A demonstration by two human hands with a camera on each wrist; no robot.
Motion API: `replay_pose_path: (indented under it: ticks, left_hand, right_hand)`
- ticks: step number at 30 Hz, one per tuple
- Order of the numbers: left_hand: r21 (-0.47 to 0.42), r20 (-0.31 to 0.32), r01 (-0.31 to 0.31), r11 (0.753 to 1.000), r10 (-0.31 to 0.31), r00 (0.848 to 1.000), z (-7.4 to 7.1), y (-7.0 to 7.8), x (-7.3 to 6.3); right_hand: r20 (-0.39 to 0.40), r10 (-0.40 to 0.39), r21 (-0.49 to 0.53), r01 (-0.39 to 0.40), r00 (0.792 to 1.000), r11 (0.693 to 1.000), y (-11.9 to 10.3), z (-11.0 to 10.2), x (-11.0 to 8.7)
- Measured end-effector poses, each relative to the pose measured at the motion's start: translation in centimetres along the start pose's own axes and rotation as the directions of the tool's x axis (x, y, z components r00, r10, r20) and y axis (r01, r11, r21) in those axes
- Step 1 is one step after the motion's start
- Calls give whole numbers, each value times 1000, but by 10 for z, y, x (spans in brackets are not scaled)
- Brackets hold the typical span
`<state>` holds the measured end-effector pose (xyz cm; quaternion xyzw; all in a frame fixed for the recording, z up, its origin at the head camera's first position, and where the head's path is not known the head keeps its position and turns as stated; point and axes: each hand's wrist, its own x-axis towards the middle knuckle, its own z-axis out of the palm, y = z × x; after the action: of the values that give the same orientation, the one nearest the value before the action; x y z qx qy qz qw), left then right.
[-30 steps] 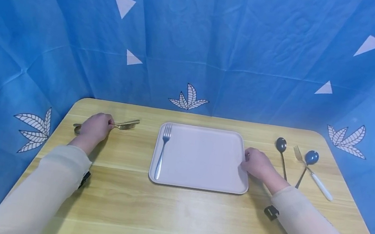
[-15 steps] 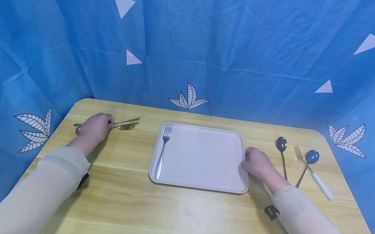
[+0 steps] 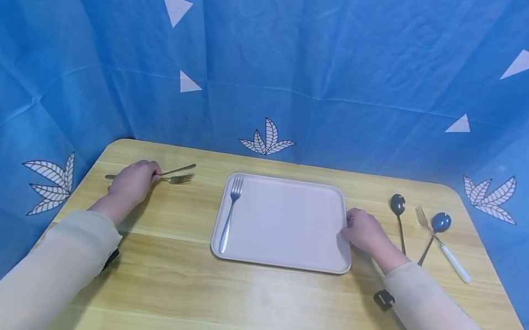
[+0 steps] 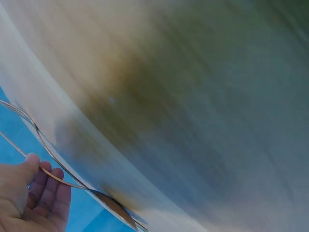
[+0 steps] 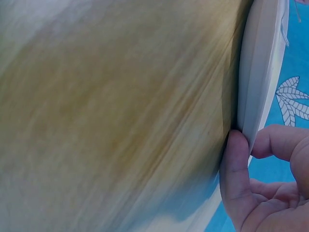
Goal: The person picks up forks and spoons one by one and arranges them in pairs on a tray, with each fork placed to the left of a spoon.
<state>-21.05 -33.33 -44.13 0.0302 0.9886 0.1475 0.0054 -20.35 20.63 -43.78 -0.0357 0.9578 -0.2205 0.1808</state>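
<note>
My left hand [image 3: 131,186] pinches a thin spoon handle [image 4: 14,147] between thumb and fingers at the table's far left. Its brown-looking bowl [image 4: 116,208] shows in the left wrist view; the hand hides it in the head view. Crossing the spoon there is a fork [image 3: 179,179], tines to the right, its middle hidden under the hand. My right hand [image 3: 363,231] grips the right rim of a pale rectangular tray [image 3: 292,224], with thumb and finger on either side of the edge [image 5: 258,72]. A silver fork [image 3: 229,210] lies along the tray's left side, tines away from me.
Right of my right hand lie a dark spoon [image 3: 397,203], another dark spoon [image 3: 441,222] and a white-handled fork [image 3: 454,262] crossing it. A blue patterned cloth [image 3: 305,81] hangs behind and beside the wooden table [image 3: 246,302].
The spoon's handle end in my left hand has risen slightly, and its bowl has slipped out of sight behind the hand. The left forearm has shifted slightly left; my right hand and the tray stay put.
</note>
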Motion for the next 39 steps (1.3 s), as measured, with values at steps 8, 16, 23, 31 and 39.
replay_pose_path:
  ticks: [8, 16, 23, 31, 39]
  left_hand:
    - [12, -14, -54, 998, 54, 998, -3, 5, -4]
    - [30, -8, -95, 995, 95, 995, -5, 14, -7]
    - [41, -3, -169, 985, 169, 986, -6, 22, -9]
    - [86, -9, -250, 965, 251, 968, -7, 23, -11]
    - [137, 39, -322, 937, 320, 947, -12, 25, -17]
  right_hand:
    - [7, -3, 5, 3, 1000, 1000, 0, -1, -1]
    - [0, -3, 5, 3, 1000, 1000, 0, 0, 0]
    - [-4, -7, 11, 7, 1000, 1000, -1, -1, -1]
    - [1, -7, 12, 7, 1000, 1000, 0, 0, -1]
    - [3, -8, 11, 8, 1000, 1000, 0, 0, 0]
